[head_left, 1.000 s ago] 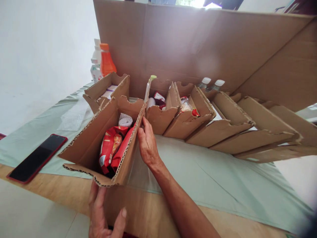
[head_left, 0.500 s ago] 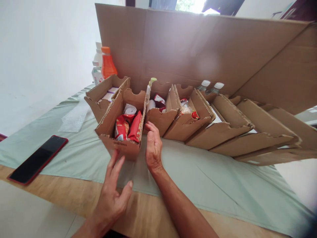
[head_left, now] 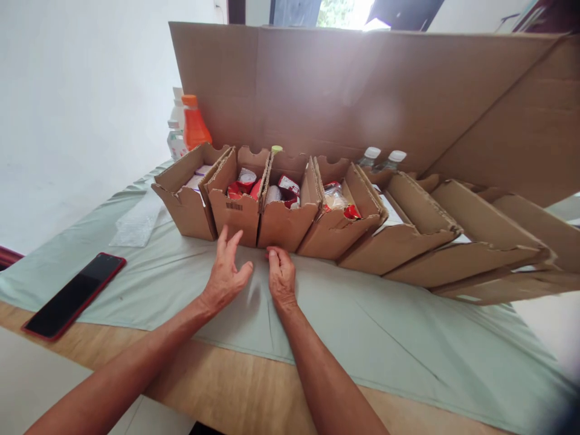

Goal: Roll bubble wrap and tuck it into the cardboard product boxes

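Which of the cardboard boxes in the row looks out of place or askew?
The boxes at the right end lean over sideways, almost flat, while the box with red packets near the left hand stands upright. Nothing looks spilled.

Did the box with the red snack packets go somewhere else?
Yes. The box with the red packets has gone away from the person, back into the row beside the leftmost box, against the big cardboard sheet. Both hands have let go.
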`<action>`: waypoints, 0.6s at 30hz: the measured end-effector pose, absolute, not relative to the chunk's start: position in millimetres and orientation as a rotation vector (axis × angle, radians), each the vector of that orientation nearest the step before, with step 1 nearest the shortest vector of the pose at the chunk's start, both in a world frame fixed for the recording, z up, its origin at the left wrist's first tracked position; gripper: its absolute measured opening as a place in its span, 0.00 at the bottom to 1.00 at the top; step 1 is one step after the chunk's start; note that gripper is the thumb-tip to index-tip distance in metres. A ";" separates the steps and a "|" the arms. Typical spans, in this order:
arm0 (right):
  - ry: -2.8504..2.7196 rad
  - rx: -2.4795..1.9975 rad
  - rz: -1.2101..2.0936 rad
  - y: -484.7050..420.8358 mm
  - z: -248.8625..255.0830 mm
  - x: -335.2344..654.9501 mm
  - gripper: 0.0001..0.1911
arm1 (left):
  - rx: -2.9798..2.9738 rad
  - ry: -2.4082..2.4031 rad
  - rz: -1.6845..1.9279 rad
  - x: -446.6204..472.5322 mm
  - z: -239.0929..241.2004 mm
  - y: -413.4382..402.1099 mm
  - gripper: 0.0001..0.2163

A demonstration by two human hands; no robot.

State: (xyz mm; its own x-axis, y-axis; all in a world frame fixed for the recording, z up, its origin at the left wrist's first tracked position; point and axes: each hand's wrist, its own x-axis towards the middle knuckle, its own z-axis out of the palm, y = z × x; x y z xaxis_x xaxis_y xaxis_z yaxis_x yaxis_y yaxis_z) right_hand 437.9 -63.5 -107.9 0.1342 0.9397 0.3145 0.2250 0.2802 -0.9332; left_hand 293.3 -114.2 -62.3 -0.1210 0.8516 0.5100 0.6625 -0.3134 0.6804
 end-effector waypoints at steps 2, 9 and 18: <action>-1.358 -1.188 0.769 -63.3 -107.6 437.6 0.18 | 2.022 1.749 1.473 273.1 -48.7 -120.9 0.31; -1.363 -1.159 0.797 -61.2 -106.2 436.8 0.17 | 2.300 2.192 1.316 155.1 43.0 -77.1 0.26; -1.324 -1.146 0.810 -57.6 -105.2 437.2 0.19 | 2.548 2.156 0.956 140.9 59.2 -101.3 0.06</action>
State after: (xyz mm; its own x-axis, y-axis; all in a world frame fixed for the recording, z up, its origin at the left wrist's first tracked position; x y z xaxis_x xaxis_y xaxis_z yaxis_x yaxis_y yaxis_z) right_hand 437.2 -57.6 -105.2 0.1258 0.9439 0.3053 0.1572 0.2849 -0.9456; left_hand 140.9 -101.3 59.2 0.1020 0.7975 0.5946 0.9760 -0.1957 0.0952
